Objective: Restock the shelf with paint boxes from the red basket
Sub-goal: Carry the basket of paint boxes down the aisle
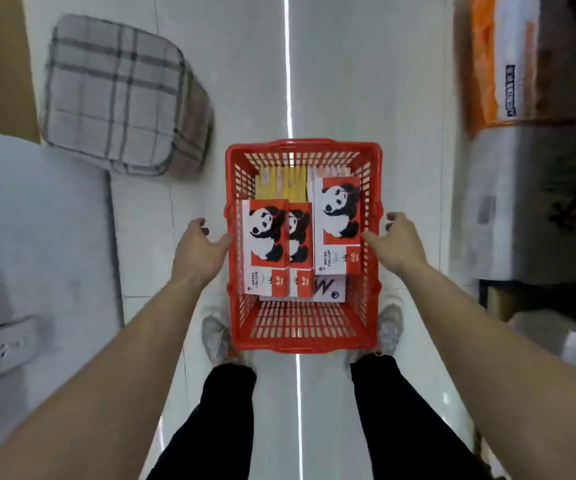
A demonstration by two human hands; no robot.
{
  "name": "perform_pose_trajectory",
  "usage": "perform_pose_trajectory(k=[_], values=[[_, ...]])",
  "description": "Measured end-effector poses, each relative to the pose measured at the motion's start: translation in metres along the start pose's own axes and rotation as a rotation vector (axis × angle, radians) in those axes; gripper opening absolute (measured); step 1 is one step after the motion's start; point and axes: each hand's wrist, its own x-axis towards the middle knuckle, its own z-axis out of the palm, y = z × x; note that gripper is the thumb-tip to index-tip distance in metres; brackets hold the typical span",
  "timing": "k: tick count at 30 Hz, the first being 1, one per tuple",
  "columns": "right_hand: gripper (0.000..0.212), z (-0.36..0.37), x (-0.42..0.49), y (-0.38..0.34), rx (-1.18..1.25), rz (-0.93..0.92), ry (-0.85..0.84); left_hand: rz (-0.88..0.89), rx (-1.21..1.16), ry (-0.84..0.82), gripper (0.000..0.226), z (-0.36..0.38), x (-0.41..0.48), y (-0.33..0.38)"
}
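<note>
Panda-printed red-and-white paint boxes (268,237) fill the red slotted plastic basket (303,332); our left hand (200,252) and right hand (396,242), fingers spread, press its sides.

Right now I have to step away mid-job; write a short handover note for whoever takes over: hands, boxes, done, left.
Left hand: open, at the left wall of the red basket, holding nothing.
Right hand: open, at the basket's right wall, holding nothing.
Basket: on the floor between the feet. Inside lie three panda watercolour boxes, a yellow box at the far end, and a white box partly beneath.
Done: no box lifted out that can be seen.
Left: pick up the basket or boxes and stock the shelf, which is not clearly in view.
</note>
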Motion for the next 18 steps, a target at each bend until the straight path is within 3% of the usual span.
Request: perform_pose_trajectory(k=[3,9,13,18], values=[[0.064,0.029,0.030,0.032,0.058,0.005,0.047,-0.023,-0.017,0.008,0.081,0.037,0.031,-0.026],[0.017,0.070,0.054,0.080,0.131,-0.067,0.079,0.033,-0.072,0.008,0.046,0.089,0.053,-0.057],[0.022,0.082,0.051,0.090,0.105,-0.168,0.179,0.097,-0.090,0.131,0.019,0.101,0.049,-0.060],[0.013,0.069,0.028,0.079,0.101,-0.181,0.206,0.101,-0.144,0.182,0.015,0.093,0.023,-0.054]])
